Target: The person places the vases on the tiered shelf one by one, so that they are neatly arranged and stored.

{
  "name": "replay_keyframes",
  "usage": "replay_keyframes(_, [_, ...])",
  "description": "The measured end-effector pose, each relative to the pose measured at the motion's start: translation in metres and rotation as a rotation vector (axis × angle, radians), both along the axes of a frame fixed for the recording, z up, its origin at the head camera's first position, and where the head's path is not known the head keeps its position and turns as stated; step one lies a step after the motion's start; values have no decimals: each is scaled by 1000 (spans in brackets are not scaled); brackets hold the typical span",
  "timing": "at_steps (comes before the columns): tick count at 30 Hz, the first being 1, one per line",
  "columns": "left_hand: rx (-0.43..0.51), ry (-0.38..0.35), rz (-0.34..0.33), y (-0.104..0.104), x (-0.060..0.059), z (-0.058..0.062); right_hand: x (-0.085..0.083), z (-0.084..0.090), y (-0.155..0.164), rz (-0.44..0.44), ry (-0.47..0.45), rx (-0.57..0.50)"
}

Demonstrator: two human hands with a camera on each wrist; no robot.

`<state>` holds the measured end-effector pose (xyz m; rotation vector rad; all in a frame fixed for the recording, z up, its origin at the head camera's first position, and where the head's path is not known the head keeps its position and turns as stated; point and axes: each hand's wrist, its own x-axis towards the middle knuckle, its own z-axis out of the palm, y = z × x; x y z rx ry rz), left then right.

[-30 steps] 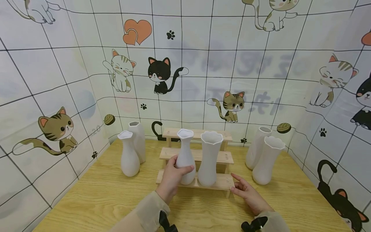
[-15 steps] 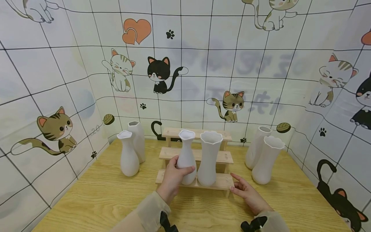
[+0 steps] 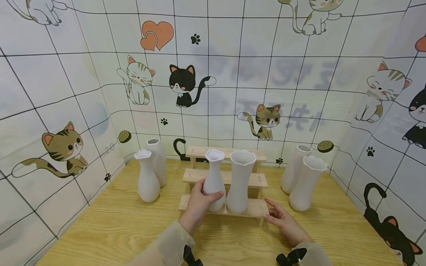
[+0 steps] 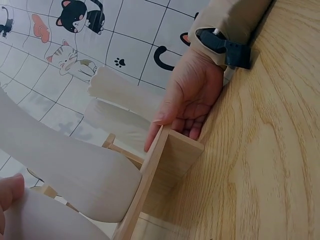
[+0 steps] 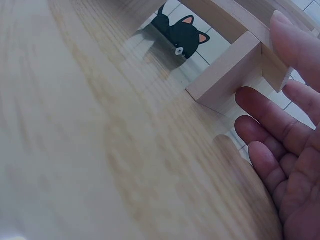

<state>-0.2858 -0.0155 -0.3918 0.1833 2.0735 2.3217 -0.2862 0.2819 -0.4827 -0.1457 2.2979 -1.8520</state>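
Observation:
My left hand (image 3: 198,208) grips the lower body of a slim-necked white vase (image 3: 214,177), its thumb across the front. The vase stands on the lowest step of a three-tier wooden stand (image 3: 254,208). Close beside it on that step is a wider white vase (image 3: 240,181) with a scalloped rim; its lower body also shows in the left wrist view. At the stand's right front corner, my right hand (image 3: 283,221) holds the step's end, thumb at the front edge and index finger along the side. Its other fingers (image 5: 270,120) bend loosely below, beside the stand's leg (image 5: 227,67).
On the table (image 3: 133,236) at the left stand a slim-necked white vase (image 3: 148,181) and a taller one (image 3: 158,162) behind it. Right of the stand are a scalloped vase (image 3: 306,184) and another white vase (image 3: 294,170). A cat-patterned wall covering (image 3: 223,74) surrounds the table.
My left hand has shifted the slim-necked vase slightly to the right, closer to the scalloped vase; over the last half second it stays put. The right hand keeps its place at the stand's corner.

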Motion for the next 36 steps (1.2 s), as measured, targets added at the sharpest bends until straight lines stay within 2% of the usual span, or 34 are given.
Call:
replay_keyframes(5, [-21,16,-9,0,7,7,0,1,0,-3,-5,0])
replay_keyframes(8, [-32,22,-16,-1,6,2,1,1,0,-8,-10,0])
replay_keyframes(11, [-91,27,-2,-5,4,-4,1,1,0,-10,-10,3])
replay_keyframes(15, [-182,14,56,-16,9,-10,1,0,1,-4,-8,6])
replay_keyframes(17, [-180,-1,86,-24,14,-11,1,0,1,4,-7,6])
replay_keyframes(20, [-172,1,135,-37,14,-17,1,0,1,7,-7,5])
replay_keyframes(23, [-179,4,204,-53,16,-21,1,0,1,10,-5,1])
replay_keyframes(27, [-129,8,333,-78,14,-25,1,0,1,10,-2,-1])
replay_keyframes(30, [-72,29,455,-96,10,-26,1,0,1,7,-3,-1])
replay_keyframes(36, [-45,58,692,-118,0,-30,1,0,1,0,-4,4])
